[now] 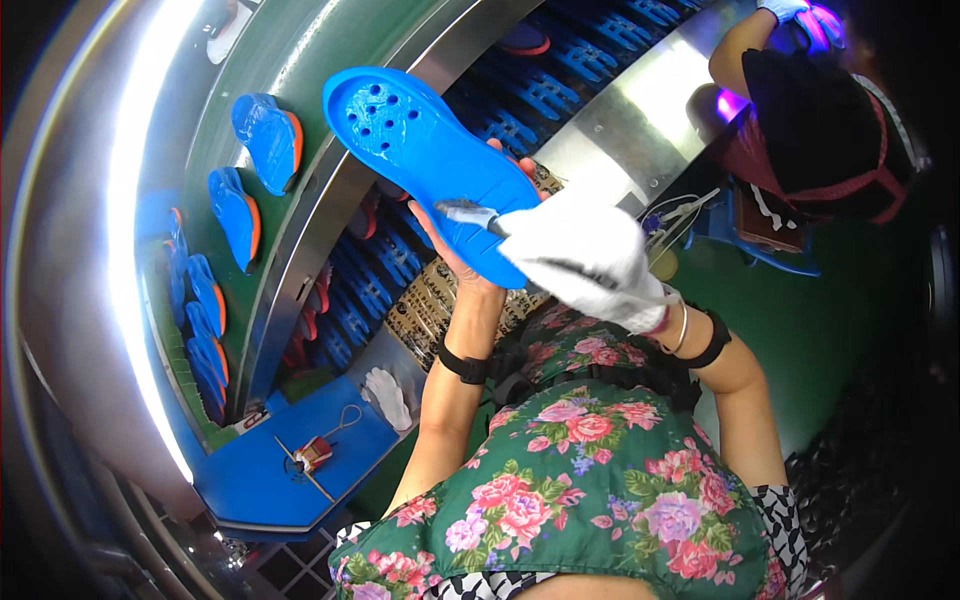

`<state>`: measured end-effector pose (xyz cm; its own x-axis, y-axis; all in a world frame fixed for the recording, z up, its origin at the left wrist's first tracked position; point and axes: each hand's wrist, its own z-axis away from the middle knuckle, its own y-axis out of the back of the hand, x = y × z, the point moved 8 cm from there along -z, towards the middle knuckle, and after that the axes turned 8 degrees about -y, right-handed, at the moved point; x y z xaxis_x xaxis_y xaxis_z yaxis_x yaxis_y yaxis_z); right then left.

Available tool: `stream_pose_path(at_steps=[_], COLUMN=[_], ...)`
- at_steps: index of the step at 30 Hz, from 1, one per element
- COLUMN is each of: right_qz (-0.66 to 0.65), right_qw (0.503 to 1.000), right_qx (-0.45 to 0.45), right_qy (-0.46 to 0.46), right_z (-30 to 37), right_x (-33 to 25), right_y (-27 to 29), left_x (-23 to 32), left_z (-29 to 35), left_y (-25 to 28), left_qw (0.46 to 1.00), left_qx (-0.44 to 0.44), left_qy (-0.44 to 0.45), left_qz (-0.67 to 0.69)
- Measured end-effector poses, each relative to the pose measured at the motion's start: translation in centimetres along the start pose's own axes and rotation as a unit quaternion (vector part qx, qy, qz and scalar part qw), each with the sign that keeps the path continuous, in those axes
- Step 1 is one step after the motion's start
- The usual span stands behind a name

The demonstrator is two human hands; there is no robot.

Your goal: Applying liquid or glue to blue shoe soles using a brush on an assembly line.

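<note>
A blue shoe sole, with a cluster of round holes at its far end, is held up at a slant before me. My left hand is bare and grips it from beneath, the thumb along its left edge and fingertips showing at the right edge. In a white glove, my right hand is closed around a small brush. The brush tip lies over the nearer half of the sole, seemingly touching it. A wet-looking sheen covers parts of the sole. Most of the brush handle is hidden by the glove.
Several blue soles with orange edges lie on a green conveyor belt at left. Racks of blue parts stand beneath its metal edge. A blue table bears a white glove. A co-worker is at upper right.
</note>
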<state>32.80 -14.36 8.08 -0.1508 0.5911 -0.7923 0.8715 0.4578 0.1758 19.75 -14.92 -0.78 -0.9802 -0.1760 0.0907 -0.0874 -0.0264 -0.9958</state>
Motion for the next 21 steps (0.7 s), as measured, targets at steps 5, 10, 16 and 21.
stream_pose_path(at_steps=[5, 10, 16, 21], right_qz=[0.025, 0.022, -0.131, 0.014], right_qw=[0.997, 0.997, 0.982, 0.994], right_qx=[-0.053, -0.05, -0.073, -0.095], right_qy=[0.054, 0.046, -0.115, 0.044], right_z=[1.5, 1.1, 1.6, 2.7], right_x=[-2.5, -0.6, 0.6, -1.2], right_y=[-1.9, -1.0, -1.6, -2.4], left_x=[1.5, 1.6, 2.6, 3.0], left_z=[-0.3, 0.0, 0.7, -0.2], left_y=[1.0, 0.2, 1.7, 1.4], left_qw=[0.999, 0.997, 0.991, 0.989], left_qx=[-0.027, -0.041, -0.058, -0.07], left_qy=[-0.012, 0.004, 0.061, 0.044], left_qz=[-0.024, -0.067, -0.104, -0.125])
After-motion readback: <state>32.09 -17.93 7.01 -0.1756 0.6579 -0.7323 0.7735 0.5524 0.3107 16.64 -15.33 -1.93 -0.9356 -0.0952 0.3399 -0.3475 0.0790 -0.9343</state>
